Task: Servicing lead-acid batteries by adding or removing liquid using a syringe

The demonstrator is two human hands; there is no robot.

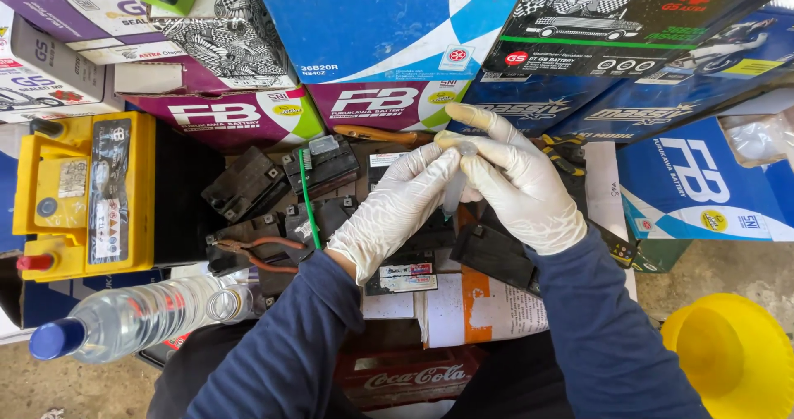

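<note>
Seen from above, looking down over two arms in dark blue sleeves, both hands in white textured gloves. Left hand (397, 204) raised at centre, fingers curled and pinched around the upper part of a small clear plastic syringe-like tube (455, 189) held nearly upright. Right hand (517, 183) just beside it, touching — thumb and forefinger closed on the top end of the same tube, remaining fingers loosely bent. Tube poised between the two hands, above a cluster of small black rectangular batteries (248, 189) spread on the surface below.

Among the batteries, a thin green stick-like tool (308, 196) lying at a slight slant, and to the left of it a pair of pliers with reddish-brown handles (265, 253). Further left, a large yellow car battery with a black top panel (87, 196). In the lower left corner, a clear plastic water bottle with a blue cap (124, 320) lying on its side. In the lower right corner, a bright yellow plastic funnel (732, 357) resting on bare ground, well apart from the hands.

Behind everything — a stacked wall of cardboard battery boxes (389, 30) in blue, purple, white and black. Under the forearms, a red crate edge (413, 378) and white printed paper (480, 307).
</note>
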